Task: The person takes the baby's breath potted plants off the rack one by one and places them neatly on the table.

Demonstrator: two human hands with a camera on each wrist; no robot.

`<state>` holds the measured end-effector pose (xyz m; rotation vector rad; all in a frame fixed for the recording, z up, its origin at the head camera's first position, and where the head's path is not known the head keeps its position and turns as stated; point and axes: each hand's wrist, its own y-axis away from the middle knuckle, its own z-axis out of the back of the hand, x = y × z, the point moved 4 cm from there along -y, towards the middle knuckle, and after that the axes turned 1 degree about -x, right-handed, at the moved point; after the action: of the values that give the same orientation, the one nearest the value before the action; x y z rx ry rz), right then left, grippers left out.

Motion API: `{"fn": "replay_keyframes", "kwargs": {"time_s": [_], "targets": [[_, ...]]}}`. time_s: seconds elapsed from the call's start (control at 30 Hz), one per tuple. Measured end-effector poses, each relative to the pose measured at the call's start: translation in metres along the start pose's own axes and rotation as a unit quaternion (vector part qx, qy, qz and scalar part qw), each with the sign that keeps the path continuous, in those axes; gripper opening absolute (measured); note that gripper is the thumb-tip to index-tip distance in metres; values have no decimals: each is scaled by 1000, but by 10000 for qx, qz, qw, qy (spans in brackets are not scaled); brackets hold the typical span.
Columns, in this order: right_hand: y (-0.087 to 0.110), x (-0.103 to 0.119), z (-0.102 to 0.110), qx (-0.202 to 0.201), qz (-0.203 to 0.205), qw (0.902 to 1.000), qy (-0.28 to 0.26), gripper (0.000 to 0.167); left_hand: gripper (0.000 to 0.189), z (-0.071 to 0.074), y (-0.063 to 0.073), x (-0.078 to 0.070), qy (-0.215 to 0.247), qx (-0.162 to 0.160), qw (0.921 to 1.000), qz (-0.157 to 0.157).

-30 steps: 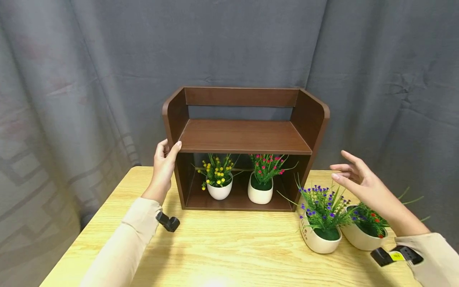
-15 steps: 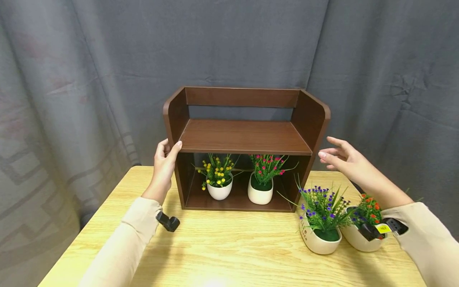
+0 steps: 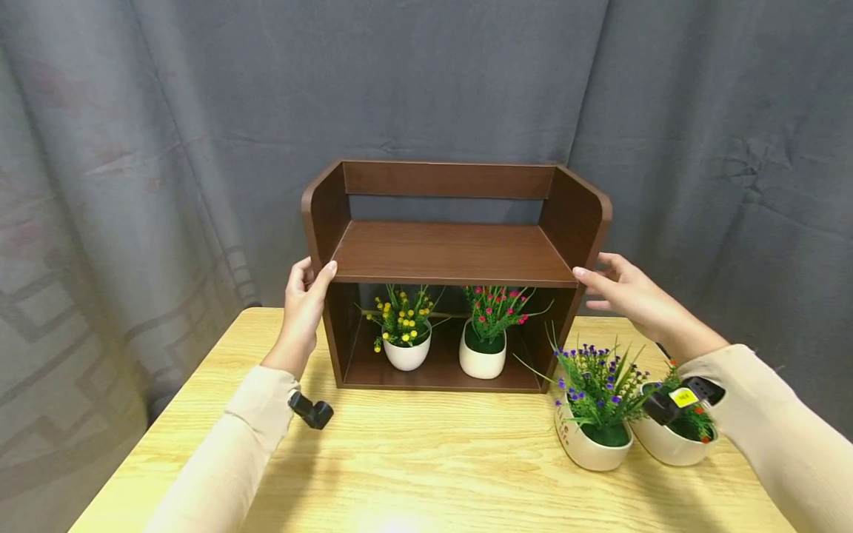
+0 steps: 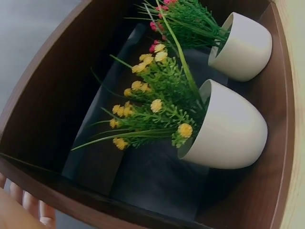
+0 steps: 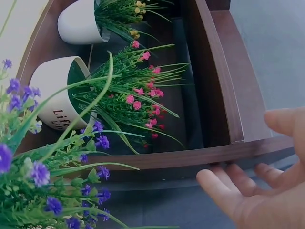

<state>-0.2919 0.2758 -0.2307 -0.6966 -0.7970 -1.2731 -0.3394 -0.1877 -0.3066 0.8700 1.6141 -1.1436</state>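
Observation:
A dark brown two-tier wooden shelf [image 3: 460, 252] stands on the table. My left hand [image 3: 304, 303] grips its left side panel, thumb on the front edge and fingers around the outer side. At the opposite panel, my right hand [image 3: 629, 296] has its thumb at the front edge in the head view. The right wrist view shows its fingertips [image 5: 233, 179] right at the panel's outer face, with the fingers loosely bent. In the lower compartment sit a white pot with yellow flowers [image 3: 406, 355] and a white pot with pink flowers [image 3: 483, 363].
A white pot with purple flowers [image 3: 600, 448] stands on the wooden table [image 3: 426, 459], in front of the shelf's right side. Beside it, partly behind the right wrist, is a pot with orange-red flowers [image 3: 673, 448]. Grey curtains [image 3: 460, 81] hang behind.
My right hand has moved left and forward from above the right-hand pots to the shelf's right panel. The left hand has stayed on the left panel.

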Motion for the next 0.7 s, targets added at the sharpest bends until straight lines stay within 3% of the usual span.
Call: {"fn": "replay_keyframes", "kwargs": {"time_s": [0.4, 0.7], "targets": [[-10, 2, -1, -96, 87, 9998, 132, 83, 62, 2, 4, -6, -339, 164, 9991, 197], [-15, 2, 0, -118, 180, 9992, 337, 77, 56, 7, 12, -9, -439, 307, 9986, -46]]}}
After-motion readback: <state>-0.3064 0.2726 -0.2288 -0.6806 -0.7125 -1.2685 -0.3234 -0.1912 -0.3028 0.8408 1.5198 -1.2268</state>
